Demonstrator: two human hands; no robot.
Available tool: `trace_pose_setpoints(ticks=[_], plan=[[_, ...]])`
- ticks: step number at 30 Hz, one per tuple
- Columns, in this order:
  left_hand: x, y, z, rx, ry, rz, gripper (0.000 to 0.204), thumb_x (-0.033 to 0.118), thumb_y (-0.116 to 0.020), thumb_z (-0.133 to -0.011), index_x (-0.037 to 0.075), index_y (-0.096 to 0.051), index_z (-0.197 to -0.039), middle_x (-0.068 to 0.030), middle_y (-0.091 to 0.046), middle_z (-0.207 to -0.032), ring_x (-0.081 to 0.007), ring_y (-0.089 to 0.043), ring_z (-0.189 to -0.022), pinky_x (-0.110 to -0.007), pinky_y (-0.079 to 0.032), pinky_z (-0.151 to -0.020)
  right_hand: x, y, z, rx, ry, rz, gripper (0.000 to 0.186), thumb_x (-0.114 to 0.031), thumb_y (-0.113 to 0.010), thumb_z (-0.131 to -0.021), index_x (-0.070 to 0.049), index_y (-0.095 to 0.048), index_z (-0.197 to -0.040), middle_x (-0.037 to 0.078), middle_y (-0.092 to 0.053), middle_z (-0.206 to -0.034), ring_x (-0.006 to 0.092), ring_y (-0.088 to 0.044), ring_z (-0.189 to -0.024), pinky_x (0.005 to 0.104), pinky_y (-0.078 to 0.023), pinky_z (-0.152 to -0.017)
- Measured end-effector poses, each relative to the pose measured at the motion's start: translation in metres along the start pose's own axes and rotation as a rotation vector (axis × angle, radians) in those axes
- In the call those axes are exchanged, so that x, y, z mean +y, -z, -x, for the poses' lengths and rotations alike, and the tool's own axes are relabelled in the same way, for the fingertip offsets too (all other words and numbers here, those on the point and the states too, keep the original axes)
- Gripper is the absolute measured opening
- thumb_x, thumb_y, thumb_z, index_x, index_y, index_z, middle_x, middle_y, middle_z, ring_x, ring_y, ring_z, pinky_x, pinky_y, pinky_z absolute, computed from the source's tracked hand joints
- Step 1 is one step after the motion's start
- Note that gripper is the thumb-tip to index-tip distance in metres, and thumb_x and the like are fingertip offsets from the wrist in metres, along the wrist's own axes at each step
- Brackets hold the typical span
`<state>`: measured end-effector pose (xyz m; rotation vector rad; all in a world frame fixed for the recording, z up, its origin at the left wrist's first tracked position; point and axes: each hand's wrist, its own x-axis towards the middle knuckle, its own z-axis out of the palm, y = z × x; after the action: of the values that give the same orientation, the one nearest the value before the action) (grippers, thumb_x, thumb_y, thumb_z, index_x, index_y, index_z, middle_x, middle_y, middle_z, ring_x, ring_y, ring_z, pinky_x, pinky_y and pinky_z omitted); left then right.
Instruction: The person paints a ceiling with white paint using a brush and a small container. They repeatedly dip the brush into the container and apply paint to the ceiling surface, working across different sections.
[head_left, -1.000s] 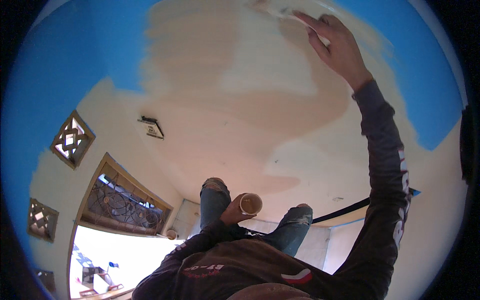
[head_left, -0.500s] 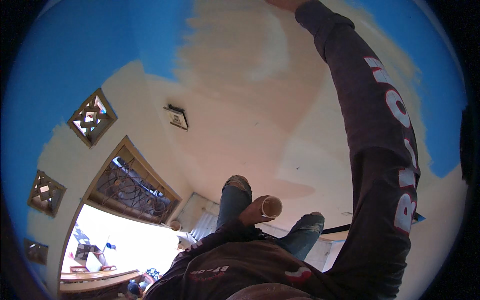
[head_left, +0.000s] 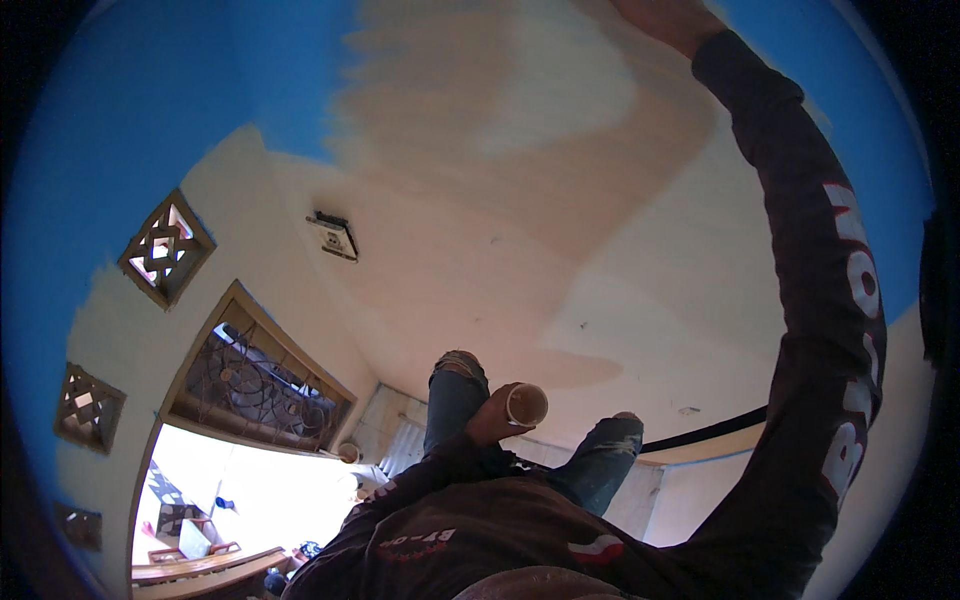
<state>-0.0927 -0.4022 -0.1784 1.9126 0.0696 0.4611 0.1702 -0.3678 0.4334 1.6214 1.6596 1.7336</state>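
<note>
Near my lap, my left hand (head_left: 490,419) is wrapped round a pale cup (head_left: 528,405), its round mouth showing a beige inside. My right arm is raised high, and my right hand (head_left: 668,22) reaches the top edge of the picture against the surface in front of me. Its fingers are cut off by that edge, so anything held there is hidden. A cream coat (head_left: 480,285) covers the middle of the surface, with streaky borders against the blue paint (head_left: 120,115). My arm's shadow falls over the cream part.
On the left are diamond-shaped lattice vents (head_left: 167,248), a grilled window (head_left: 255,375) and a bright opening with a wooden bench (head_left: 205,568) beyond. A small square fixture (head_left: 332,237) sticks out above the window. My bent knees in torn jeans (head_left: 600,465) flank the cup.
My right arm has swung to the right, and more of its hand shows at the top. The cup stays in my left hand, slightly further left and higher in view.
</note>
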Motion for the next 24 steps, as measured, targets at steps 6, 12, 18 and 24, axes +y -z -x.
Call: trace_pose_setpoints(ticks=[6,12,18,24], plan=[[-0.01,-0.005,-0.002,-0.006,0.012,-0.013,0.082,0.025,-0.09,-0.07,0.004,-0.048,-0.137,-0.0167,-0.055,-0.133,-0.0325,-0.054,-0.125,-0.042,-0.045,-0.105,0.028,0.043,0.039,-0.153,-0.053,0.091,0.032,-0.013,-0.058,-0.088,-0.01,-0.071,-0.117,0.016,-0.067,-0.091,0.0322,-0.064,-0.091,0.043,-0.056,-0.073],[0.0,-0.006,-0.005,0.005,0.083,0.093,0.081,0.023,-0.091,-0.069,0.004,-0.048,-0.135,-0.0148,-0.057,-0.131,-0.0287,-0.056,-0.123,-0.04,-0.047,-0.103,0.026,0.104,0.093,-0.121,-0.257,0.074,0.03,-0.014,-0.06,-0.09,-0.009,-0.071,-0.117,0.016,-0.067,-0.09,0.0289,-0.064,-0.089,0.0418,-0.055,-0.073],[0.007,-0.002,-0.013,0.104,0.105,0.067,0.082,0.024,-0.093,-0.066,0.004,-0.05,-0.133,-0.0143,-0.061,-0.125,-0.027,-0.06,-0.118,-0.04,-0.05,-0.1,0.0,0.107,0.18,0.055,-0.642,-0.657,0.023,-0.017,-0.061,-0.097,-0.007,-0.07,-0.116,0.007,-0.069,-0.087,0.0149,-0.059,-0.072,0.0304,-0.047,-0.059],[0.05,0.029,-0.061,0.138,-0.018,-0.035,0.084,0.024,-0.094,-0.065,0.003,-0.049,-0.133,-0.0148,-0.062,-0.124,-0.0278,-0.062,-0.118,-0.041,-0.052,-0.097,-0.096,0.128,0.262,-0.174,-1.197,-1.313,0.022,-0.025,-0.066,-0.097,-0.004,-0.073,-0.103,0.004,-0.072,-0.077,0.0062,-0.057,-0.065,0.0216,-0.042,-0.053]])
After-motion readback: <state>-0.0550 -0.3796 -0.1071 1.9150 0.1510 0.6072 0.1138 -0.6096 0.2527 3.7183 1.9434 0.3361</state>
